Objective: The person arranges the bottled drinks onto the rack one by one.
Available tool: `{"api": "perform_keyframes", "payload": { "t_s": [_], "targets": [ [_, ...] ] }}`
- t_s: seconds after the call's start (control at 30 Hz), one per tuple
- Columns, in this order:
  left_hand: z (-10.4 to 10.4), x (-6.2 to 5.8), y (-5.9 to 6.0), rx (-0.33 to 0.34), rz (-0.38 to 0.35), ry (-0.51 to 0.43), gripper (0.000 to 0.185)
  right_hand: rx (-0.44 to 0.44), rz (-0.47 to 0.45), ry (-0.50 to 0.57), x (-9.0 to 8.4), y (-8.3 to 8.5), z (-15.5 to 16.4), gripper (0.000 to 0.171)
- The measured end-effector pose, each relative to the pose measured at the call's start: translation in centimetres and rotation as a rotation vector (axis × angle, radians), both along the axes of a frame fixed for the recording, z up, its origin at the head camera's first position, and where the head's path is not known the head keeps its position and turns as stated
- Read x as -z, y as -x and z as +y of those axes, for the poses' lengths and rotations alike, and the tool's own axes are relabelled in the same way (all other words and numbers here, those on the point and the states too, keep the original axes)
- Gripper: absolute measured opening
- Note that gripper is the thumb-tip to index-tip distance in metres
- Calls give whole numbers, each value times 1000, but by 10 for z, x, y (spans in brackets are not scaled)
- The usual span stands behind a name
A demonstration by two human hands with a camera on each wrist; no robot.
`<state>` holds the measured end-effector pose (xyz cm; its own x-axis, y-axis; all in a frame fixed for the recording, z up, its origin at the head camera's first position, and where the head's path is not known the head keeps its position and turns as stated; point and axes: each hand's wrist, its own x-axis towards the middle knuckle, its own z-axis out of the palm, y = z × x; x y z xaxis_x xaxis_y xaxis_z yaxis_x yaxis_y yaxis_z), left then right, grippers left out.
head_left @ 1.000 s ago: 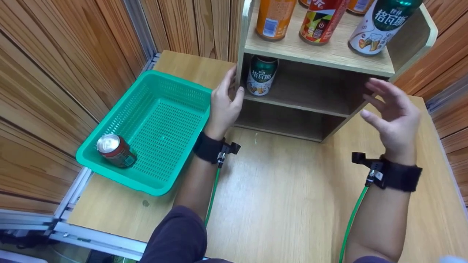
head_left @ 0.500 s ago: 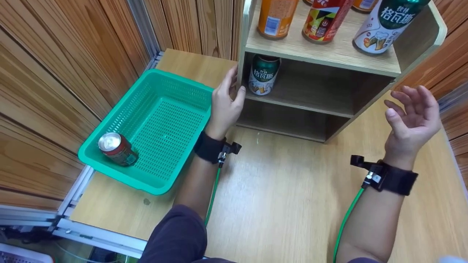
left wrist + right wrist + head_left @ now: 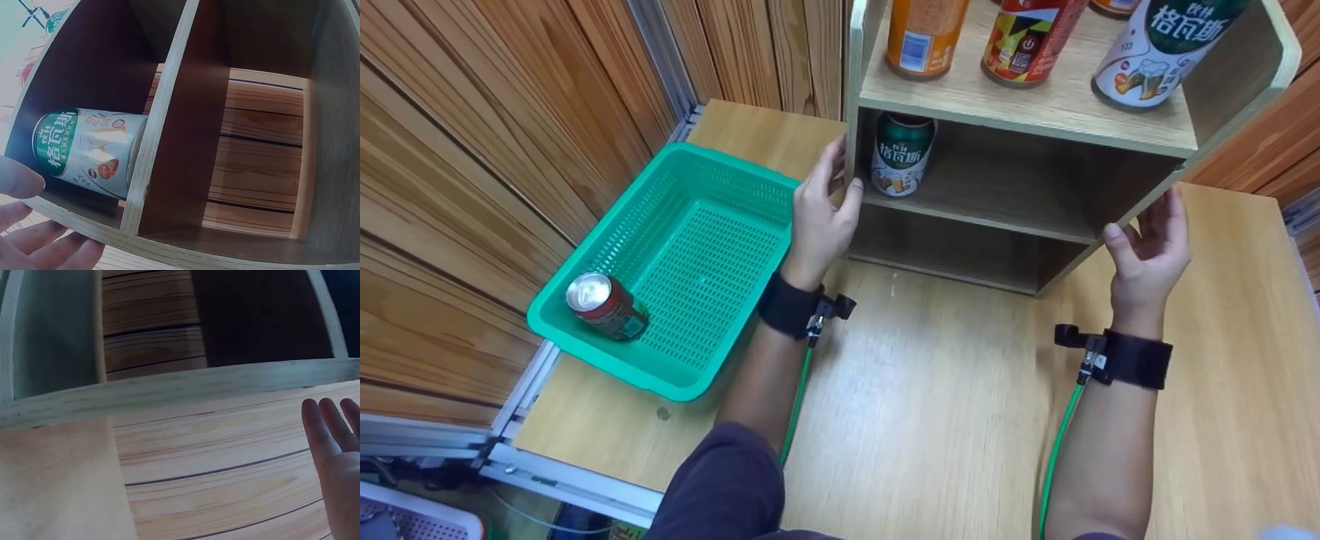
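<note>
My left hand (image 3: 825, 214) is at the left side panel of a small wooden shelf unit (image 3: 1020, 124). Its fairly straight fingers lie along the outer face, with the thumb by the front edge. Just inside that panel, on the middle shelf, stands a green and white drink can (image 3: 901, 155); in the left wrist view the can (image 3: 95, 152) is close to my thumb. On the other side, my right hand (image 3: 1151, 259) is beside the right panel, fingers loosely extended. The right wrist view shows its fingertips apart from the panel's edge (image 3: 225, 385).
A green plastic basket (image 3: 690, 386) is to the left, with a red-brown can (image 3: 607, 306) in it. On the top shelf are an orange can (image 3: 926, 37), a red can (image 3: 1031, 41), a white and green can (image 3: 1166, 56) and another orange can behind. Wooden walls (image 3: 495, 150) enclose the table (image 3: 930, 420).
My right hand first swings outward to the right and lowers, then comes back left to the shelf unit's right side. The left hand stays at the left panel. The head view shifts slightly.
</note>
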<state>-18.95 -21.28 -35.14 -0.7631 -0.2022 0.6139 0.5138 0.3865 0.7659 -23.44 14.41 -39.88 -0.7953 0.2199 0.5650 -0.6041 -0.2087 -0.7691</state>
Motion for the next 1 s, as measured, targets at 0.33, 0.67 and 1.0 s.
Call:
{"api": "perform_keyframes", "payload": {
  "t_s": [0.33,0.67,1.0],
  "targets": [
    [-1,-6,-5,-23,60,16,47,6,-28,-84,-8,-3,-16,62],
    [-3,-3,-9,30,17,-10,47,182,-120,-287,-8,-6,-18,39],
    [-11,-14,-45,78,89,68,44,313,-99,-430,7,3,-7,39]
  ]
}}
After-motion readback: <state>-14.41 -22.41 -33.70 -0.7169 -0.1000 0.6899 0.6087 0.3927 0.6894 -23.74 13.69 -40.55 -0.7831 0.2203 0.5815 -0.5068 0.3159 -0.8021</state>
